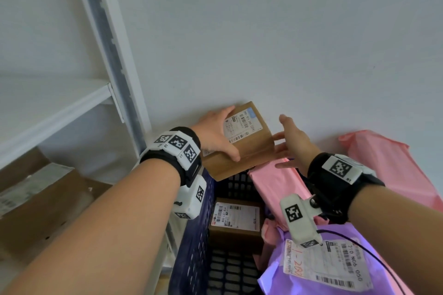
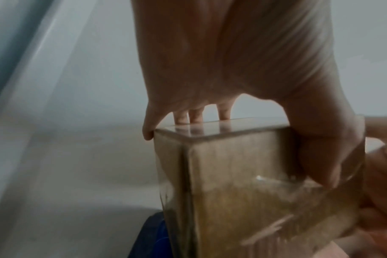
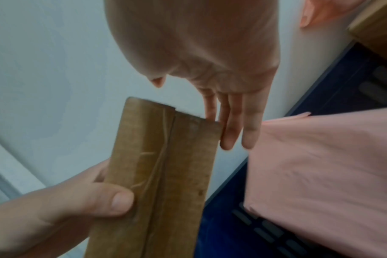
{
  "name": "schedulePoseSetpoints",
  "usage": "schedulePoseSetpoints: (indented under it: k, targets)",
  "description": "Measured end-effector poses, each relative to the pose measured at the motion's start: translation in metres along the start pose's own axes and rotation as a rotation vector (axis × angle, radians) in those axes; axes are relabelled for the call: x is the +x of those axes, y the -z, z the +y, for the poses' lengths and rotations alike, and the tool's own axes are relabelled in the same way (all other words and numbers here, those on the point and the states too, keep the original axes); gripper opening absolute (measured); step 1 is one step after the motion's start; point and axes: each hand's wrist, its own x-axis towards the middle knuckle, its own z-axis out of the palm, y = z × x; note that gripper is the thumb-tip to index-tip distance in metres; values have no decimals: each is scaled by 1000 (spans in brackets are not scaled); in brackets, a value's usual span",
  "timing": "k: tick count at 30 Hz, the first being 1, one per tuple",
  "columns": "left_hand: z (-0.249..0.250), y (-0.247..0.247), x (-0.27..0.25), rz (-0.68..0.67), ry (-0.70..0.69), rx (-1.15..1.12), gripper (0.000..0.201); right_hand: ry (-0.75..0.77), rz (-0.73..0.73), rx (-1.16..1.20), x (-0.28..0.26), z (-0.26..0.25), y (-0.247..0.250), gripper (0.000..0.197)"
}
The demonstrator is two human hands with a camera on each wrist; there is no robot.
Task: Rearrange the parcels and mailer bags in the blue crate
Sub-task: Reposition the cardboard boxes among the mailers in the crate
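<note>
Near the middle of the head view the left hand reaches forward from the lower left, its forearm stretched out, and grips a brown cardboard parcel: the fingers lie across the far top face while the thumb clamps the near side, as the left wrist view shows. The parcel is held tilted above the far left corner of the blue crate, close to the white wall. The right hand comes in from the lower right with its fingers straight and spread, their tips touching the parcel's right end without curling round it. A white shipping label on the parcel's top carries barcodes and small print too blurred to read surely. Inside the crate, lower centre, a second brown parcel lies flat with its own barcoded label. A pink mailer bag leans to its right, and in the lower right a purple mailer bag bears a label reading "210 N06 050". White shelving stands in the left of the frame.
</note>
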Motion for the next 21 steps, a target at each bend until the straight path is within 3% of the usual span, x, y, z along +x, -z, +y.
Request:
schedulePoseSetpoints:
  k: [2, 4, 6, 8, 10, 14, 21]
  targets:
    - [-9, -1, -3, -12, 38, -1, 135, 164, 163, -281, 5, 11, 5, 36]
    - [-14, -1, -5, -20, 56, 20, 131, 402, 198, -708, 6, 23, 8, 19]
    - [-16, -1, -7, -25, 62, 27, 126, 574, 8, -1033, 3, 37, 6, 37]
    - [-14, 1, -9, -43, 58, 17, 124, 608, -160, -1318, 1, 51, 1, 69]
    - [-11, 1, -10, -63, 46, 18, 123, 619, -126, -1565, 2, 62, -2, 76]
    - [-1, -3, -9, -113, 26, 62, 126, 530, 58, -1647, 6, 61, 8, 59]
    - [24, -30, 5, -282, -15, 318, 130, 426, 127, -1582, 9, 51, 14, 42]
